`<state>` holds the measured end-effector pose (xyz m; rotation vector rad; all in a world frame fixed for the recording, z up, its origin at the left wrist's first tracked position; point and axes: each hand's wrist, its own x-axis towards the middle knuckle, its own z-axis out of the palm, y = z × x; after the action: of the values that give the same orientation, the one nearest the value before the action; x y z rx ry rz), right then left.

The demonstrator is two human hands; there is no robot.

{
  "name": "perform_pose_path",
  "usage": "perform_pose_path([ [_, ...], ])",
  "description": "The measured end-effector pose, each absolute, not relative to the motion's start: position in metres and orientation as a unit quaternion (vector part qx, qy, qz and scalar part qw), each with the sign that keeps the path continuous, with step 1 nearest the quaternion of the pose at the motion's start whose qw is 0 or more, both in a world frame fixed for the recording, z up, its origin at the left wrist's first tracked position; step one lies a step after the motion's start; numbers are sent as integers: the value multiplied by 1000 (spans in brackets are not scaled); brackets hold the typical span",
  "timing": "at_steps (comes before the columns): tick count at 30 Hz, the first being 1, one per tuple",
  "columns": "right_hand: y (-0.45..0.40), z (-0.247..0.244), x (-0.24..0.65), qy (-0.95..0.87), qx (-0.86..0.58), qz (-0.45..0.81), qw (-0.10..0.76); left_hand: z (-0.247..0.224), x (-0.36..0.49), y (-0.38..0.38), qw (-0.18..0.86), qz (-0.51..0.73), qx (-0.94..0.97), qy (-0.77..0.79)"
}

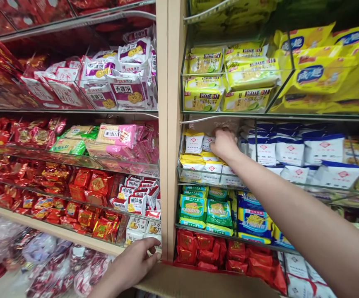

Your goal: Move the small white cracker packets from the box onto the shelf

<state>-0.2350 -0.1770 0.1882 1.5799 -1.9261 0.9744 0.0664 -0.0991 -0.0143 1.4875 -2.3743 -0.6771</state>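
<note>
We see two bare hands before stocked shelves, divided by one pale wooden post (167,124). Right of centre, our right hand (225,144) reaches into a clear-fronted compartment (198,177) of small, pillow-shaped white-and-yellow packets (193,142). Its fingertips are hidden, so we cannot tell whether they are apart or closed on a packet. At bottom centre, our left hand (134,263) has thumb and forefinger apart, near white cracker packets (135,236) and the brown cardboard (198,281). At right, another section holds blue-topped white packets (324,150). Below our right hand, two large green packets (218,213) face us in glossy wrap, above crinkled red foil packets (208,250). At upper right, shiny yellow lemon packets (252,72) lie stacked behind a clear panel.
</note>
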Motion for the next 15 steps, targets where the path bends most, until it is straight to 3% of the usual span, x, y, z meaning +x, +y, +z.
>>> perform_pose_path([
  [11,-150,206,-225,-623,619,379,292,-21,73,-104,118,-227,508,-823],
  [15,-66,158,-201,-434,749,414,283,-18,72,-102,118,-221,511,-823],
])
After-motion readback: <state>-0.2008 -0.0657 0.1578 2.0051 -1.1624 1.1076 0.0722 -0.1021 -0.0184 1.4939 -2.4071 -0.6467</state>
